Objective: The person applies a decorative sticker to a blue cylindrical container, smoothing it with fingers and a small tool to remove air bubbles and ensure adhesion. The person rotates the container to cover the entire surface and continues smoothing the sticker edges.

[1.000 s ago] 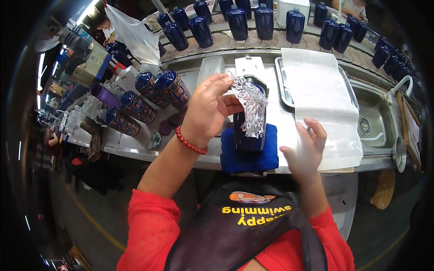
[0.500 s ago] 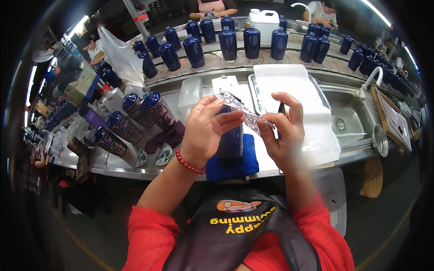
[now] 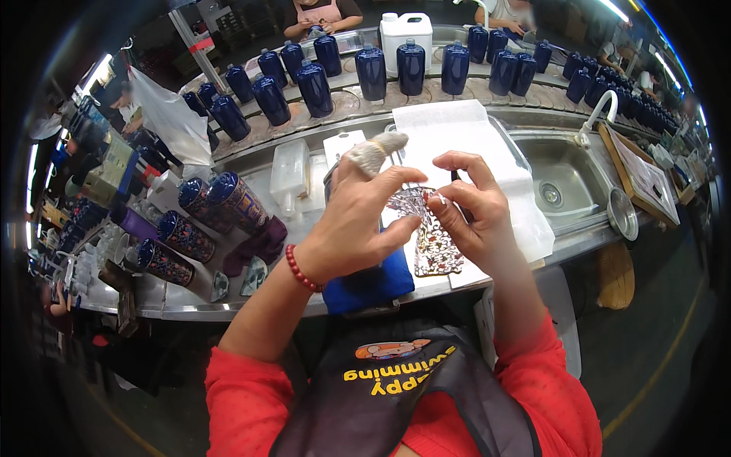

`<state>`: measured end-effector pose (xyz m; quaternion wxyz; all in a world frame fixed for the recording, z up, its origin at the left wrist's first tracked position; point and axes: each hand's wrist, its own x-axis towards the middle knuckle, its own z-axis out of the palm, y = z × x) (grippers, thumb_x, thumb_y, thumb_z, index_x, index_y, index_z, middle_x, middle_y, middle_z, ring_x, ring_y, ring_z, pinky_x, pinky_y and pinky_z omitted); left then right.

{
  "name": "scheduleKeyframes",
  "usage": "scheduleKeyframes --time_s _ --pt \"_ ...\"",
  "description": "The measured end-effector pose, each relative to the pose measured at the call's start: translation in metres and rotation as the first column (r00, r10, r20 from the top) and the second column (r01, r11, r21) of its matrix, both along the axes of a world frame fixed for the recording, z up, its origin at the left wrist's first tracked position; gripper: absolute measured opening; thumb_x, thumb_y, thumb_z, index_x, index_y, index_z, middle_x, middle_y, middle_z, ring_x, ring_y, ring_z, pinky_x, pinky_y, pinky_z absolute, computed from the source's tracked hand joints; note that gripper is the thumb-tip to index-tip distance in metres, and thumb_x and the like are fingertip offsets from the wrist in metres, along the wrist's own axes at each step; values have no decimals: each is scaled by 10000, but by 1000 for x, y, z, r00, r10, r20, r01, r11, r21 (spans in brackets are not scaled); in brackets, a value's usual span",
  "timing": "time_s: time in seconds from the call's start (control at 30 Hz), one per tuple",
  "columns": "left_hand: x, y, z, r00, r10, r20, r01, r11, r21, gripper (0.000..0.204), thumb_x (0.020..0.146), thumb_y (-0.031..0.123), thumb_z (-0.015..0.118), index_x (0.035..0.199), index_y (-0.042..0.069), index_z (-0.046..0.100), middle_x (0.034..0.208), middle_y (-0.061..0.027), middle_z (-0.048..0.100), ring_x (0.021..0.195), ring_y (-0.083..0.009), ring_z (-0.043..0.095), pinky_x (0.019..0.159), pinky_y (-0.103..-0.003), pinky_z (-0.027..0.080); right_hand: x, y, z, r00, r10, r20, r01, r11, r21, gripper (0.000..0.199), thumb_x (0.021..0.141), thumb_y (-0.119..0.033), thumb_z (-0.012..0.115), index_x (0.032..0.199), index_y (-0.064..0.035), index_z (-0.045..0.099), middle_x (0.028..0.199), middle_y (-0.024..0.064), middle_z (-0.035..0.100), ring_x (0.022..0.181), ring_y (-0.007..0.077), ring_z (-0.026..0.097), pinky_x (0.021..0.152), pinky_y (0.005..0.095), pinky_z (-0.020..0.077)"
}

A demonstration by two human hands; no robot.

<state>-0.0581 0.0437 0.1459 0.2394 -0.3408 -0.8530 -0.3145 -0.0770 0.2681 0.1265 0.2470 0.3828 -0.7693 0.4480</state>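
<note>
In the head view, the right hand (image 3: 478,217) pinches the upper end of a patterned film (image 3: 439,251) between thumb and forefinger. The film hangs between the 2 hands, in front of white paper (image 3: 506,198). The left hand (image 3: 352,225) has its thumb and forefinger spread apart beside the film; whether they touch it I cannot tell. Its 1 wrapped finger wears pale cloth (image 3: 371,157). Below lies a blue cloth (image 3: 373,288); 4 decorated cylinders (image 3: 185,236) lean at left.
</note>
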Motion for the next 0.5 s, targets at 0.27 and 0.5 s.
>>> scheduleKeyframes --time_s 0.27,0.5 --pt "-31 28 1 894 -274 355 210 955 208 163 930 176 683 946 15 662 844 -137 691 738 -274 646 739 -369 492 -7 40 -7 928 150 341 -131 988 -77 494 1063 -426 580 1069 42 739 1267 162 602 1145 239 618 896 332 510" --pt "-44 36 4 903 -285 321 261 958 117 146 943 155 667 949 9 662 827 -143 680 749 -284 658 696 -373 505 -25 61 -12 971 106 213 -102 994 -28 704 933 -605 677 1329 -23 681 1418 149 503 1249 256 557 1065 403 459"
